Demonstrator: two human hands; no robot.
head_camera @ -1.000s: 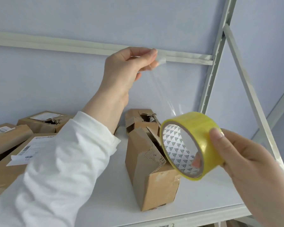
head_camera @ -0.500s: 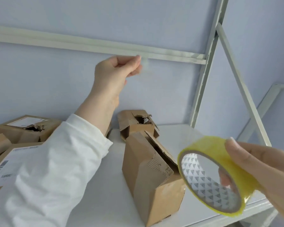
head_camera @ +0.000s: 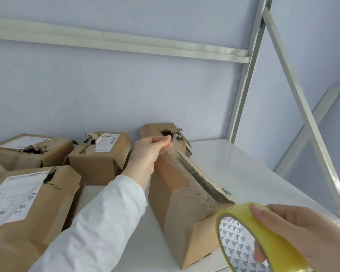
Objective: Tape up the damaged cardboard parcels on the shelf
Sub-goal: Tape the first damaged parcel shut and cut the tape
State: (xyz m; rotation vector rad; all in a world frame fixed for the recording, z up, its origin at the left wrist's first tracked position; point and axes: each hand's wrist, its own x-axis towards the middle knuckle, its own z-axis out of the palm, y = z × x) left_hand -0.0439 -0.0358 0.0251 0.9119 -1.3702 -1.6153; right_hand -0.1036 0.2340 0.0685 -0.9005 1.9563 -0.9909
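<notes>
Left hand [head_camera: 148, 152]: thumb and forefinger pressed together, pinching a tape end [head_camera: 173, 151], a clear film that is hard to make out. The remaining fingers are curled beneath.

Directly under these fingertips [head_camera: 165, 143] lies the far end of the long torn parcel [head_camera: 177, 195], its split top flap running from the pinch towards the right hand. Just beyond the fingertips stands a rear parcel [head_camera: 155, 130] with a ragged hole in its top.

Right hand [head_camera: 306, 238]: grips the yellow tape roll [head_camera: 267, 242], thumb across the outer face and one finger showing through the core. The roll is held off the near end of the long parcel, close beside its corner.

Left of the left hand's fingers sit three further damaged parcels: a labelled parcel [head_camera: 104, 160], a back-left parcel [head_camera: 28, 152] and a near-left parcel [head_camera: 37, 209]. All rest on the white shelf [head_camera: 234, 163].
</notes>
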